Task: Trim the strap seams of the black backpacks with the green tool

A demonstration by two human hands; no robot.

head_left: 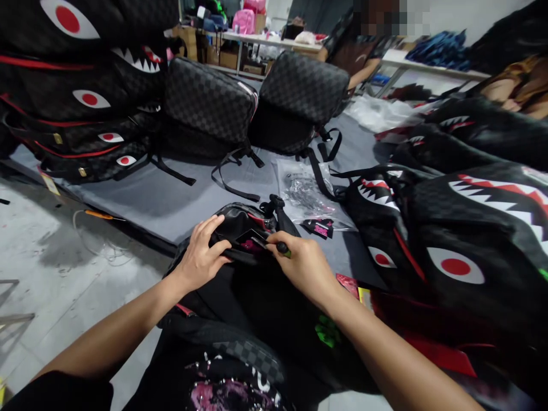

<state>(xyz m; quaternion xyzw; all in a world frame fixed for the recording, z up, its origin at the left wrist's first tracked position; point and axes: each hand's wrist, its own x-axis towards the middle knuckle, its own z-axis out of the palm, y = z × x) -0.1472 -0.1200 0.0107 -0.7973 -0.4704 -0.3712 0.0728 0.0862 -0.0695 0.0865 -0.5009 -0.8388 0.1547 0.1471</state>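
Nearest, a black backpack (257, 291) was propped at the near edge of the tabletop (158, 208), its opening turned upward. Of the two hands, the left hand (204, 254) was clamped on the opening's edge, thumb and fingers pinched over it; that hold was best kept taut, so that the lining would not sag over the work. In the right hand (302, 257) a small dark tool (283, 249) was gripped, its tip hidden, with the fingertips set near a dark card (252, 235) at the opening; whether the card was pinched could not be told. A light, steady touch seemed called for, the card held flat and the tip pointed away from the left thumb. Just beyond, pink-printed tags (320, 228) were laid beside a clear plastic bag (306, 188), best left within reach. Farther off, two checked backpacks (209, 103) were stood well clear.
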